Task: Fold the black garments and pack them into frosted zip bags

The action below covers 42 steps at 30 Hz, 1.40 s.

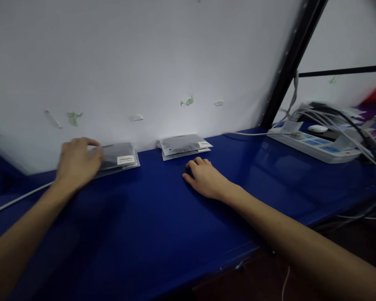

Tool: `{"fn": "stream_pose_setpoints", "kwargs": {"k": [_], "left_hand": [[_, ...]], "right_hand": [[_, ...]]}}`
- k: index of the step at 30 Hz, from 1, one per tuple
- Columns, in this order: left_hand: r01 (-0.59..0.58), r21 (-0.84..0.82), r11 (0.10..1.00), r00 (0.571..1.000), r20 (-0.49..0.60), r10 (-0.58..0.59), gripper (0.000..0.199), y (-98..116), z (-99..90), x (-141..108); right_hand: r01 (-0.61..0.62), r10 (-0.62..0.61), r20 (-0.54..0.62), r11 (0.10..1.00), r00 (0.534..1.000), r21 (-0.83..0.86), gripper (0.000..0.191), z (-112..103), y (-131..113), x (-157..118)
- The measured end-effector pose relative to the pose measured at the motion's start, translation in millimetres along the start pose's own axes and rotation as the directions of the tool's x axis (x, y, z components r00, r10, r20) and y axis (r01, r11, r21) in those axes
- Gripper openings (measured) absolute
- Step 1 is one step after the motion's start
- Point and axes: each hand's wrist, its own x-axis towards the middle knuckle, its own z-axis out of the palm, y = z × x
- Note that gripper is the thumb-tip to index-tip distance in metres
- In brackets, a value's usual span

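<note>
Two small piles of flat grey plastic bags with white labels lie on a blue table, close to the wall. My left hand is at the left end of the left pile of bags, thumb and forefinger apart, covering that end; whether the fingertips touch the plastic is hard to see. My right hand rests palm down on the tabletop, fingers loosely bent and nothing visible in them. Just beyond it, apart from the fingers, is the right pile of bags.
A white power strip with blue sockets and tangled cables occupies the right side, near a white computer mouse. A black metal post rises behind. Another white cable runs along the left. The wall bounds the back.
</note>
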Motion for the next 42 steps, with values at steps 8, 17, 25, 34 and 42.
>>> {"fn": "stream_pose_setpoints", "kwargs": {"k": [8,17,25,34,42], "left_hand": [[-0.118,-0.115,0.986,0.88,0.448,0.158,0.036,104.5,45.0,-62.7],[-0.032,-0.091,0.995,0.866,0.495,0.073,0.037,103.3,45.0,-67.1],[-0.034,-0.107,0.994,0.873,0.481,0.082,0.036,103.0,47.0,-68.0],[-0.04,-0.127,0.991,0.877,0.47,0.095,0.036,100.7,47.7,-68.8],[-0.057,-0.151,0.987,0.868,0.481,0.124,0.034,98.1,46.5,-66.5]], "right_hand": [[-0.042,0.04,0.072,0.999,0.997,0.035,0.039,-5.1,2.6,-1.3],[-0.034,0.031,0.111,0.999,0.993,0.021,0.045,-11.2,1.0,-3.8],[-0.018,0.015,0.107,1.0,0.994,0.024,0.046,-10.6,2.2,-4.4],[-0.025,0.022,0.09,0.999,0.996,0.033,0.042,-9.5,2.1,-6.9],[-0.177,0.172,-0.145,0.984,0.974,-0.022,0.043,-17.7,36.6,33.9]]}}
